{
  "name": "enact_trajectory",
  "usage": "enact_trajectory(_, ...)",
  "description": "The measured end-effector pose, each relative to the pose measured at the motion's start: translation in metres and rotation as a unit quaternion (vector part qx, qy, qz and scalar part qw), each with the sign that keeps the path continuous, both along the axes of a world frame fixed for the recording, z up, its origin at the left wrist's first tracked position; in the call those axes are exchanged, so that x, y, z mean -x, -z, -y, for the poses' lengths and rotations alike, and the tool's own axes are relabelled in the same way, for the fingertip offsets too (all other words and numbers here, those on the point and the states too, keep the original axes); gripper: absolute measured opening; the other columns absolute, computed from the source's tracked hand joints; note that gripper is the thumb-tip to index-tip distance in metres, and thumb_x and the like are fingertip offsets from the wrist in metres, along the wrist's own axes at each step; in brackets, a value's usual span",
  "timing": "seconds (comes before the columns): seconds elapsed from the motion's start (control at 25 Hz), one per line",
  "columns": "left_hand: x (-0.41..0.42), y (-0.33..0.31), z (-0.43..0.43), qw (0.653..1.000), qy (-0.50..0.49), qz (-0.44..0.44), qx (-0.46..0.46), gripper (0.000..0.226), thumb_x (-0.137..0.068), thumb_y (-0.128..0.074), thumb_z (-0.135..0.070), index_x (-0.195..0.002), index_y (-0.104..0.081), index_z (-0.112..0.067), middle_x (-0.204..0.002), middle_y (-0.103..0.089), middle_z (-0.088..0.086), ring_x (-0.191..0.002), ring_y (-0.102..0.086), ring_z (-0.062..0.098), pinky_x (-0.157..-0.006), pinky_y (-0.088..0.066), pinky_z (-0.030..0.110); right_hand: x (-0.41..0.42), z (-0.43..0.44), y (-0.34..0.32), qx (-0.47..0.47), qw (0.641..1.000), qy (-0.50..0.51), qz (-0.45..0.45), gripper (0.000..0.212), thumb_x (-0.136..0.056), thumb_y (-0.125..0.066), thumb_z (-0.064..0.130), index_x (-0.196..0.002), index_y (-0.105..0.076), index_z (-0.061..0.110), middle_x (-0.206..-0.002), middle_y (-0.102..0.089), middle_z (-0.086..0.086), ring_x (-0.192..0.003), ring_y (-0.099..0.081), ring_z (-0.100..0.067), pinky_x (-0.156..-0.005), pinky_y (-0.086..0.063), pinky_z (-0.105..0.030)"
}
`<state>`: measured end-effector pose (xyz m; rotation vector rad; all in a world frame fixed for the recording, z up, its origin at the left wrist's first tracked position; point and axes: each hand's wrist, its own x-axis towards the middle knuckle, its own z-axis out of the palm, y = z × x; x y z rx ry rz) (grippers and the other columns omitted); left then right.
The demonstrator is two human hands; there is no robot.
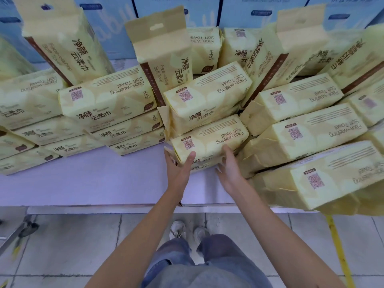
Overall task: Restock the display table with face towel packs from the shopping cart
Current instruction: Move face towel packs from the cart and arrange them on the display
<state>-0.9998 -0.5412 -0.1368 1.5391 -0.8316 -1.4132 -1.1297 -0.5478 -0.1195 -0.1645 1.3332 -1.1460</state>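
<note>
Several yellow face towel packs cover the pale purple display table (93, 183), some stacked flat, some standing upright at the back. A short stack stands in the middle; its front pack (209, 140) lies near the table's front half. My left hand (178, 169) touches that pack's front left corner with the thumb up along its face. My right hand (230, 169) reaches to its front right side with straight fingers. Another pack (205, 98) lies tilted on top of it. The shopping cart is out of view.
Blue and white cartons (176, 5) line the back behind the packs. A leaning pile of packs (311, 175) overhangs the table's right front edge. A metal frame (12, 233) shows at the lower left over the tiled floor. My legs and shoes stand below the table edge.
</note>
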Motion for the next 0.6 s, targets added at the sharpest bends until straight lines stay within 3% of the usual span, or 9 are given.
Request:
enact_trajectory(0.08, -0.005, 0.002, -0.020, 0.999, -0.008, 0.009, -0.037, 0.074, -0.091, -0.054, -0.042, -0.151, -0.016, -0.023, -0.153, -0.029, -0.006, -0.135, -0.033, 0.009, -0.107, -0.030, 0.028, 0.000, -0.021, 0.002, -0.036, 0.995, -0.077, -0.052, 0.029, -0.099, -0.042, 0.037, -0.123, -0.046, 0.021, -0.110, -0.054, 0.004, -0.107, -0.052, -0.019, -0.088, -0.042, -0.029)
enact_trajectory(0.2, -0.025, 0.008, -0.063, 0.995, 0.009, 0.064, -0.075, 0.039, -0.099, -0.043, -0.036, -0.136, -0.042, -0.025, -0.140, -0.050, 0.004, -0.119, -0.051, 0.015, -0.093, -0.039, 0.023, 0.007, -0.052, 0.012, -0.049, 0.956, -0.226, -0.183, 0.019, -0.098, -0.046, 0.030, -0.112, -0.050, 0.019, -0.108, -0.056, -0.001, -0.108, -0.058, -0.025, -0.092, -0.043, -0.035)
enact_trajectory(0.28, -0.038, 0.011, -0.102, 0.990, 0.011, 0.114, -0.085, 0.032, -0.097, -0.048, -0.031, -0.128, -0.051, -0.022, -0.129, -0.057, 0.003, -0.114, -0.054, 0.015, -0.090, -0.039, 0.021, 0.012, -0.073, 0.020, -0.017, 0.905, -0.341, -0.253, 0.023, -0.096, -0.050, 0.029, -0.118, -0.053, 0.021, -0.108, -0.056, 0.002, -0.108, -0.057, -0.022, -0.080, -0.044, -0.028)
enact_trajectory(0.36, -0.049, 0.015, -0.145, 0.986, -0.018, 0.132, -0.103, 0.032, -0.096, -0.054, -0.023, -0.127, -0.053, -0.016, -0.121, -0.059, 0.001, -0.109, -0.055, 0.013, -0.083, -0.039, 0.009, 0.014, -0.092, 0.030, 0.014, 0.849, -0.440, -0.293, 0.030, -0.095, -0.051, 0.029, -0.124, -0.051, 0.021, -0.113, -0.056, 0.003, -0.103, -0.055, -0.014, -0.072, -0.041, -0.021)
enact_trajectory(0.44, -0.054, 0.018, -0.190, 0.978, -0.079, 0.146, -0.128, 0.031, -0.093, -0.057, -0.017, -0.124, -0.055, -0.013, -0.117, -0.059, 0.000, -0.102, -0.056, 0.010, -0.072, -0.037, -0.003, 0.011, -0.107, 0.038, 0.047, 0.791, -0.524, -0.313, 0.034, -0.095, -0.051, 0.027, -0.128, -0.049, 0.017, -0.117, -0.056, 0.003, -0.100, -0.053, -0.011, -0.075, -0.040, -0.022)
enact_trajectory(0.52, -0.055, 0.023, -0.236, 0.965, -0.152, 0.140, -0.162, 0.031, -0.092, -0.059, -0.011, -0.123, -0.056, -0.010, -0.115, -0.059, 0.002, -0.099, -0.055, 0.011, -0.068, -0.037, -0.004, 0.002, -0.119, 0.043, 0.070, 0.735, -0.594, -0.320, 0.036, -0.096, -0.050, 0.027, -0.129, -0.048, 0.014, -0.119, -0.054, 0.002, -0.100, -0.052, -0.011, -0.081, -0.038, -0.023)
enact_trajectory(0.6, -0.052, 0.024, -0.279, 0.948, -0.230, 0.115, -0.189, 0.029, -0.091, -0.060, -0.009, -0.120, -0.056, -0.009, -0.114, -0.060, 0.006, -0.102, -0.056, 0.015, -0.076, -0.041, 0.003, -0.013, -0.131, 0.046, 0.087, 0.684, -0.653, -0.312, 0.034, -0.097, -0.050, 0.029, -0.128, -0.049, 0.014, -0.119, -0.052, 0.004, -0.100, -0.052, -0.009, -0.078, -0.037, -0.022)
